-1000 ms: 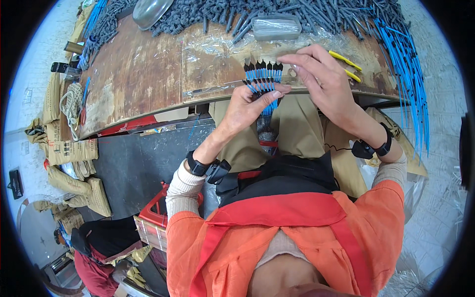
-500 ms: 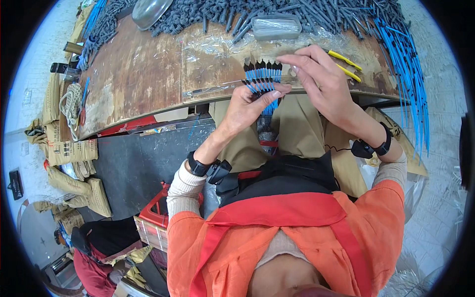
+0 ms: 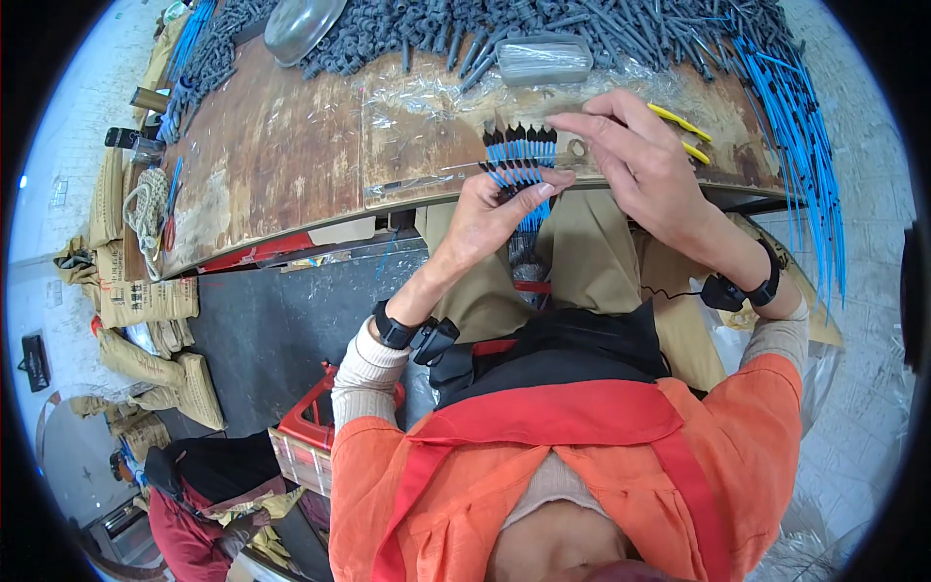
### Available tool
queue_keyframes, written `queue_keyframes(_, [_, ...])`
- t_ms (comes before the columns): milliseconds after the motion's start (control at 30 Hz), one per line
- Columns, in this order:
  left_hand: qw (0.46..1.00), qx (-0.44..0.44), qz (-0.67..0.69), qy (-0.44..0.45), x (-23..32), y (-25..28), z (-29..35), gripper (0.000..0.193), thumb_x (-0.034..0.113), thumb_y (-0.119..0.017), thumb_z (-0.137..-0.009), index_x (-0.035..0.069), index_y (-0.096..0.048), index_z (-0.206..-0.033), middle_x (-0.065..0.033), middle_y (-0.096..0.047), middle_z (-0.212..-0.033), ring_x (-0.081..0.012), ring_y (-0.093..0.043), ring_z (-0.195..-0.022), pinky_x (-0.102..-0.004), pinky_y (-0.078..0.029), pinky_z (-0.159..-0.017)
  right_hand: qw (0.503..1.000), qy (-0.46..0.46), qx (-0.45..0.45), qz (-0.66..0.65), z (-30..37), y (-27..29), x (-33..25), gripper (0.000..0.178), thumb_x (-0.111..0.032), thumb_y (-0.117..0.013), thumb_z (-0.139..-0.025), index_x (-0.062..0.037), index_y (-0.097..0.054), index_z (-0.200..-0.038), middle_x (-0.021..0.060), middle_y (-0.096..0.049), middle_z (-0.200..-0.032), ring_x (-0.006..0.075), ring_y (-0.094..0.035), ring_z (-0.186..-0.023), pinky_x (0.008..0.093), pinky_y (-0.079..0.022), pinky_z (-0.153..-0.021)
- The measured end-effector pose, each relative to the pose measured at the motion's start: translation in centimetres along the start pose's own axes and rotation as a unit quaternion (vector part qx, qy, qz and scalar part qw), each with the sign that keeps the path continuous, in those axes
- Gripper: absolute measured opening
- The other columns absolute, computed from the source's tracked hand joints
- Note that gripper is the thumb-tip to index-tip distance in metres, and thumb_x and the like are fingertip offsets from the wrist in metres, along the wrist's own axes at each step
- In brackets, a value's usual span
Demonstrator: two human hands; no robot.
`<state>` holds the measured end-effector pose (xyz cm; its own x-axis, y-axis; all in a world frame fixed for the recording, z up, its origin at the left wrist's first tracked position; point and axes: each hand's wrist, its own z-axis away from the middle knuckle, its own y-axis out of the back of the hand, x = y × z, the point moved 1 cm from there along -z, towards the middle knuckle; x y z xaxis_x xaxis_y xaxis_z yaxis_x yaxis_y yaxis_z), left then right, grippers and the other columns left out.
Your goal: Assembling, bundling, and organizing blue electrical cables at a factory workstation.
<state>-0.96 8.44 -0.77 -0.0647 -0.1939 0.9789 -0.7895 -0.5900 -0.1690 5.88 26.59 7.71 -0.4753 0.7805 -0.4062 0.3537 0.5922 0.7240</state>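
Observation:
My left hand [image 3: 490, 218] is closed around a bundle of thin blue sticks [image 3: 524, 150] with black tips, at the near edge of the table. Their upper ends stand side by side in a fanned row, and the lower ends hang down between my knees. A thin, straight strip [image 3: 461, 165] juts out to the left of the row. Just right of the black tips is my right hand [image 3: 648, 173], thumb and forefinger brought together. Whatever those fingertips may hold is too small to make out.
Dark grey plastic parts [image 3: 407, 39] are heaped along the table's far side. Near them sit a clear box [image 3: 543, 60] and a metal bowl [image 3: 301, 27]. Yellow-handled pliers [image 3: 681, 118] lie right of my hand. More blue sticks [image 3: 790, 107] overhang the right edge; rope [image 3: 145, 209] hangs left.
The whole view has shifted slightly. My left hand still grips the blue sticks, and my right fingertips remain close to the right end of the row, with little visible movement.

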Motion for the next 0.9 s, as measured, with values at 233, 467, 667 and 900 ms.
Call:
queue_keyframes(233, [1.0, 0.008, 0.018, 0.009, -0.1, 0.0, 0.1, 0.023, 0.009, -0.056, -0.095, -0.003, -0.064, -0.114, -0.0097, -0.068, -0.112, -0.0143, -0.062, -0.103, -0.0283, -0.049, -0.091, 0.998, -0.022, 0.023, -0.062, 0.0, -0.9, 0.0, 0.034, 0.009, -0.053, -0.084, -0.0044, -0.063, -0.114, 0.0124, -0.054, -0.096, 0.026, -0.056, -0.082, 0.0325, -0.046, -0.07])
queue_keyframes(467, [1.0, -0.005, 0.005, 0.007, 0.0, 0.2, 0.0, 0.023, 0.007, -0.055, -0.096, -0.003, -0.064, -0.114, -0.0103, -0.067, -0.113, -0.0154, -0.062, -0.105, -0.0289, -0.048, -0.092, 0.996, -0.03, 0.008, -0.079, -0.3, -0.9, 0.2, 0.033, 0.008, -0.053, -0.085, -0.0043, -0.063, -0.114, 0.0123, -0.055, -0.098, 0.0249, -0.057, -0.084, 0.0318, -0.046, -0.071])
queue_keyframes(667, [1.0, -0.012, 0.016, 0.003, 0.0, 0.1, 0.0, 0.023, 0.006, -0.055, -0.095, -0.003, -0.065, -0.113, -0.0102, -0.067, -0.113, -0.0156, -0.061, -0.107, -0.0286, -0.047, -0.094, 0.997, 0.006, -0.003, -0.072, -0.5, -0.8, 0.8, 0.034, 0.009, -0.054, -0.084, -0.0036, -0.063, -0.114, 0.0122, -0.056, -0.099, 0.0247, -0.058, -0.085, 0.0321, -0.047, -0.072])
queue_keyframes(900, [1.0, -0.017, 0.002, -0.001, 0.2, 0.3, 0.0, 0.022, 0.006, -0.056, -0.095, -0.001, -0.066, -0.114, -0.0086, -0.067, -0.113, -0.0134, -0.061, -0.106, -0.0278, -0.047, -0.093, 0.997, 0.022, -0.011, -0.078, -1.0, -0.8, 1.2, 0.032, 0.009, -0.054, -0.084, -0.0027, -0.063, -0.112, 0.0128, -0.056, -0.099, 0.0254, -0.058, -0.085, 0.0326, -0.047, -0.072])
